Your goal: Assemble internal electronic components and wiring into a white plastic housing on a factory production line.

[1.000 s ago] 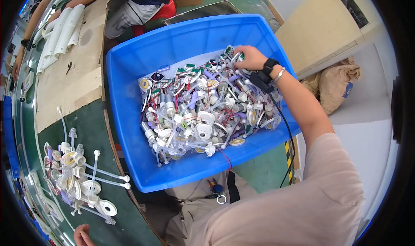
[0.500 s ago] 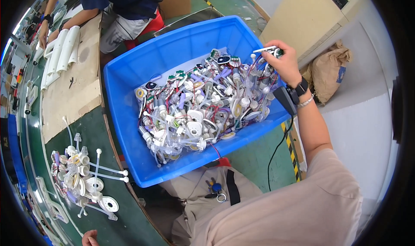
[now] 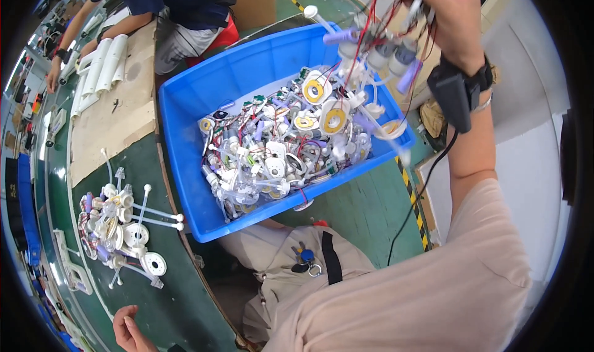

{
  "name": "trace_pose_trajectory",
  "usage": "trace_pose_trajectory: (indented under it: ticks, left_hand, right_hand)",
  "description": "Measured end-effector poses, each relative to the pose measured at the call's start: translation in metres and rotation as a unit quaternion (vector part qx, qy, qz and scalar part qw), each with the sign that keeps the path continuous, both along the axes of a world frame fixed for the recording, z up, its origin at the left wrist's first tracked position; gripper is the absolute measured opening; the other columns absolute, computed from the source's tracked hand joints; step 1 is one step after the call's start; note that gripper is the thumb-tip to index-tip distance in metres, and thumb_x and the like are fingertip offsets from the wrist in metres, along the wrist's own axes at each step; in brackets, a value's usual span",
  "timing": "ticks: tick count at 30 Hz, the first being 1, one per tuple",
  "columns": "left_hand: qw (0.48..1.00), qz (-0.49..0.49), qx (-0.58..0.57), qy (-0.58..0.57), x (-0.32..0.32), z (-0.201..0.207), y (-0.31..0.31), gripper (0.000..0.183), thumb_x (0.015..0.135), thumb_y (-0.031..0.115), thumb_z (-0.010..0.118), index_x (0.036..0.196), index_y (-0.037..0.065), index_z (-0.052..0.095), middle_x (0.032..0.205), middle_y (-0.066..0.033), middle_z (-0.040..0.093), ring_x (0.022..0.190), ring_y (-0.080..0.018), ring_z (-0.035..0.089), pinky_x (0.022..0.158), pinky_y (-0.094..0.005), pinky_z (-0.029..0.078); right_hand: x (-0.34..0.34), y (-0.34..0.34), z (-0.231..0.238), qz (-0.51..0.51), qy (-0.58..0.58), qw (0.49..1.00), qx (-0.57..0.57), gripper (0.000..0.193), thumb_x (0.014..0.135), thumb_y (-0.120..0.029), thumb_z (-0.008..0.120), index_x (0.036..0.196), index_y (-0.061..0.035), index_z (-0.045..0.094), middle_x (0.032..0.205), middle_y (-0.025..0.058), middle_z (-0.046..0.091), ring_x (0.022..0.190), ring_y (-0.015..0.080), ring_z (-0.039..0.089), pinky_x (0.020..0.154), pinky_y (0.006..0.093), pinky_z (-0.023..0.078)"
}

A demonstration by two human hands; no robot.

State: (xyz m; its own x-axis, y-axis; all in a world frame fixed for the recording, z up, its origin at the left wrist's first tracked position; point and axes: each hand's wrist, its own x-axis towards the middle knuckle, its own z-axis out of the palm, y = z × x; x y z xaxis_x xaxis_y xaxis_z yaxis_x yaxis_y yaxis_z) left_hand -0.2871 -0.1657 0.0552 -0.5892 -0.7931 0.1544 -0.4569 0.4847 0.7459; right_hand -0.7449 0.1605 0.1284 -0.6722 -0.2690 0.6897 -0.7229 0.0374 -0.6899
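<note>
My right hand is raised over the far right of a blue plastic bin, its fingers closed on a bundle of wired pump assemblies. From it hang grey-and-clear cylinders, red wires, purple sleeves, clear tubes and white discs with yellow rings. Some dangling parts blur with motion. The bin holds a heap of similar parts, with green circuit boards among them. My left hand is low at the left over the green tabletop, empty, with loosely bent fingers apart. Nearest to it lies a pile of the same assemblies.
Cardboard covers part of the table, with white curved housings on it. A co-worker sits at the far left, arms over the bench. A black cable hangs from my right wrist device. A paper sack stands at right.
My right hand has risen from the bin's right edge, lifting a tangled bundle of wired pump assemblies out of the heap. My left hand has come further into view at the lower left.
</note>
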Motion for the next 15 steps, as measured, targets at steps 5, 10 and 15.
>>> trace_pose_trajectory:
  ticks: [5,10,15]
  left_hand:
    - [0.999,-0.022,-0.026,-0.004,0.010,0.012,0.001,0.022,0.095,0.012,0.053,0.099,-0.008,0.063,0.094,-0.0136,0.066,0.086,-0.0193,0.062,0.082,-0.0331,0.050]
    - [0.998,-0.035,-0.015,0.048,0.069,0.000,-0.005,0.023,0.096,0.014,0.047,0.103,-0.005,0.058,0.099,-0.0111,0.062,0.090,-0.0163,0.058,0.084,-0.0278,0.046]
    - [0.997,-0.017,-0.002,0.069,0.059,-0.004,-0.002,0.012,0.085,0.004,0.056,0.090,-0.003,0.064,0.091,-0.0111,0.066,0.083,-0.0216,0.062,0.075,-0.0300,0.047]
  right_hand:
    - [0.015,-0.024,0.069,0.083,0.067,0.993,-0.043,0.018,0.083,-0.005,0.064,0.099,0.0020,0.058,0.082,0.0074,0.066,0.065,0.0097,0.063,0.059,0.0199,0.052]
    - [0.040,-0.073,0.098,0.219,0.085,0.971,-0.046,0.019,0.084,-0.006,0.065,0.099,0.0015,0.058,0.084,0.0088,0.066,0.068,0.0101,0.064,0.060,0.0207,0.052]
    - [0.089,-0.112,0.091,0.174,0.002,0.980,-0.099,0.027,0.084,-0.009,0.062,0.106,0.0041,0.053,0.090,0.0211,0.065,0.068,0.0233,0.067,0.056,0.0277,0.057]
